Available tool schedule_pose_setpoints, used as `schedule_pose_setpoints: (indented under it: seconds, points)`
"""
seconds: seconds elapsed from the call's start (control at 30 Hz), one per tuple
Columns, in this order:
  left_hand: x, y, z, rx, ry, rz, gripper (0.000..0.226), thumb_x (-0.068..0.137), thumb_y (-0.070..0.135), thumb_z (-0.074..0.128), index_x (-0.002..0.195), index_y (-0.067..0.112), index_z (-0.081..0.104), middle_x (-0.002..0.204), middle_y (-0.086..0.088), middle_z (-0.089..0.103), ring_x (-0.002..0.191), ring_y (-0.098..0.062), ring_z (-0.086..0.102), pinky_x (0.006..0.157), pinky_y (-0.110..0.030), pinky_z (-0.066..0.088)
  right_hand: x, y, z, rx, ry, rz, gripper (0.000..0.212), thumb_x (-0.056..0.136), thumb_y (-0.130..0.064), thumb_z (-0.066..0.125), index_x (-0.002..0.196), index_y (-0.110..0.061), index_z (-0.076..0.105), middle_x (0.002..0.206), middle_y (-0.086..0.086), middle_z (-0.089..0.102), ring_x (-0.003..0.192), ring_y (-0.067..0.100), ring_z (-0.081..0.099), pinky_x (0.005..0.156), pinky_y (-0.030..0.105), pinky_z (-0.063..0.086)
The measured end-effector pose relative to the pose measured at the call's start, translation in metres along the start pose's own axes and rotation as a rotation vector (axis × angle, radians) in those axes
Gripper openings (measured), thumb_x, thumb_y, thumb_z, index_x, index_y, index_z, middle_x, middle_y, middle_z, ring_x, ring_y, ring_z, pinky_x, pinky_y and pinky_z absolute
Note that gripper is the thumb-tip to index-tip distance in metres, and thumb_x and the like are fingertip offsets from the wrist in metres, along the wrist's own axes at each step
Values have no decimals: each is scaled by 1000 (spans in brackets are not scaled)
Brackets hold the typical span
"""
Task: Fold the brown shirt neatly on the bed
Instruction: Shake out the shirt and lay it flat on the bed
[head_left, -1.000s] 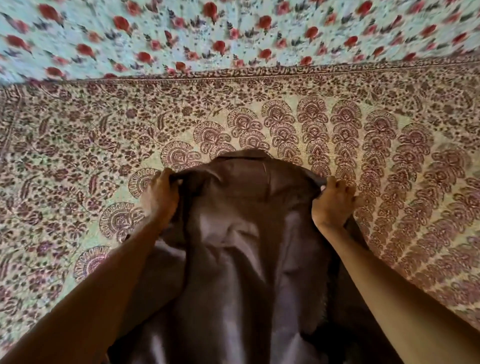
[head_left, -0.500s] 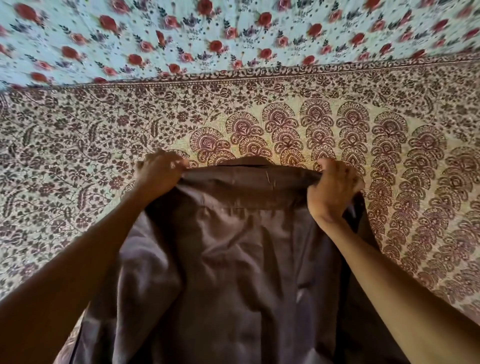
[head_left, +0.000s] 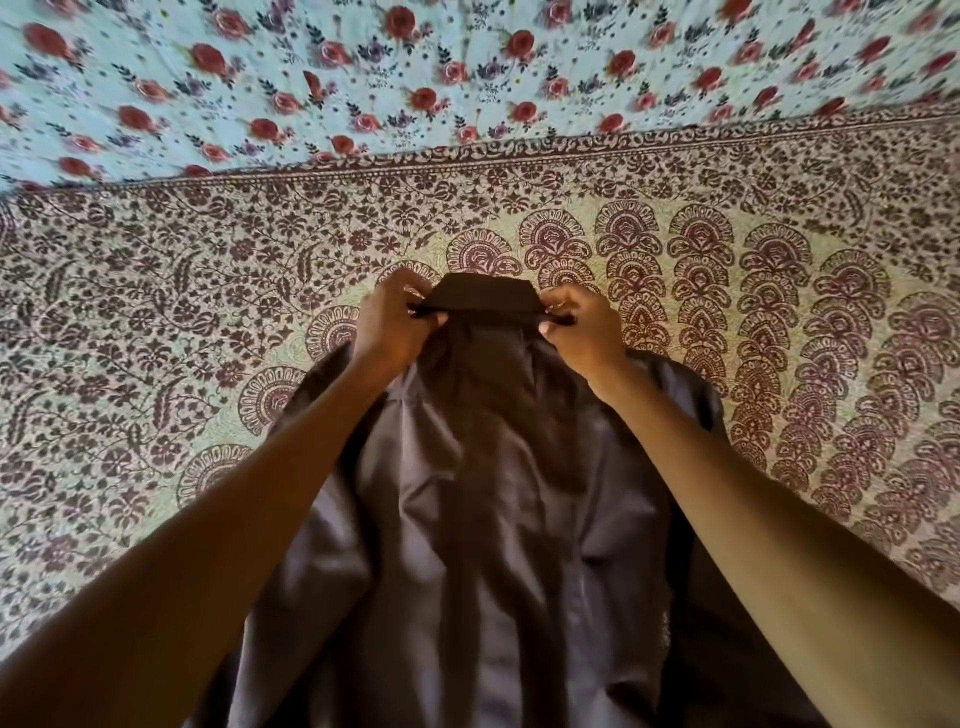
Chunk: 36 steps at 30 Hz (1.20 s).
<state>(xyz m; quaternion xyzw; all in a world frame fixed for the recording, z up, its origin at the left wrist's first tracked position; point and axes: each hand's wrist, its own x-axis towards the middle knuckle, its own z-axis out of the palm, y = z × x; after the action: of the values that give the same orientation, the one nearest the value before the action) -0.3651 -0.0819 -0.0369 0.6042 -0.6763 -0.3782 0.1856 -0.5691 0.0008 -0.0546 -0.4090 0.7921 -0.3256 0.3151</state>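
The brown shirt (head_left: 483, 519) lies spread on the bed, back side up, with its collar at the far end and its body running toward me. My left hand (head_left: 392, 322) pinches the left end of the collar (head_left: 485, 296). My right hand (head_left: 582, 332) pinches the collar's right end. The two hands sit close together, and the collar band is stretched taut between them. Wrinkles run down the shirt's back. Its lower hem is out of view below the frame.
The bed carries a cream bedspread (head_left: 779, 322) printed with dark maroon paisley and leaf patterns. Beyond its border, at the far side, lies a light blue sheet (head_left: 467, 67) with red roses. Patterned bedspread shows on both sides of the shirt.
Both hands have moved inward from the shoulders to the collar ends and are now closer together. The shirt has slid farther away from me on the bed.
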Motion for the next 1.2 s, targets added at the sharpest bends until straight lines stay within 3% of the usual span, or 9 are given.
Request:
schedule_pose_setpoints:
  seconds: [0.07,0.17,0.27,0.57,0.77,0.9,1.03,1.1,1.2]
  points:
    - [-3,-5,7,-48,-23,-54,43,81,19,75,117,16,51,107,-5,66,95,-24,64,81,-39,56,-1,5,4,-41,-12,62,35,83,1,61,109,-21,66,107,1,69,99,19,65,77,28,53]
    - [1,-19,15,255,-117,-166,65,85,47,65,132,11,38,120,-14,61,112,-35,58,96,-51,46,-4,3,12,-274,-14,111,26,91,-23,61,116,-24,63,114,3,68,108,27,62,97,43,46]
    - [11,-23,12,481,-263,-155,65,81,60,63,123,12,48,119,-13,60,115,-36,54,103,-54,35,-4,-2,13,-398,-51,122,36,92,-42,61,123,-23,62,120,3,66,116,28,58,106,45,35]
    - [8,-39,9,693,-80,-5,52,79,70,54,84,18,54,96,-14,66,109,-34,57,112,-57,20,1,1,18,-617,61,10,30,92,-42,61,104,-15,66,103,8,69,101,32,64,91,41,42]
    - [0,-45,-11,746,45,-114,56,83,62,58,108,11,56,120,-17,58,133,-35,35,111,-57,11,0,17,1,-700,74,-44,48,90,-60,54,97,-13,61,91,9,68,92,31,64,91,43,39]
    - [-40,-18,7,628,334,233,27,86,17,59,112,16,51,121,-15,48,116,-33,45,98,-51,33,-14,40,-20,-759,174,-105,46,92,-58,49,108,-15,58,101,9,68,105,33,58,96,48,32]
    - [-91,15,74,493,-48,497,44,86,41,55,127,27,50,134,-5,44,120,-29,43,97,-45,39,-47,74,-66,-839,278,46,42,90,-45,61,118,-15,55,117,13,62,114,37,53,97,51,36]
    - [-99,21,107,521,-225,394,63,85,61,48,142,37,34,153,0,25,141,-28,22,112,-56,23,-60,91,-85,-824,256,173,36,90,-36,64,117,-14,56,118,13,61,113,37,54,95,50,41]
    - [-89,25,133,612,-341,299,87,76,77,47,149,45,13,161,6,-4,148,-29,-11,108,-70,0,-70,103,-105,-763,175,246,26,91,-25,62,115,-14,61,110,11,64,103,33,61,88,43,45]
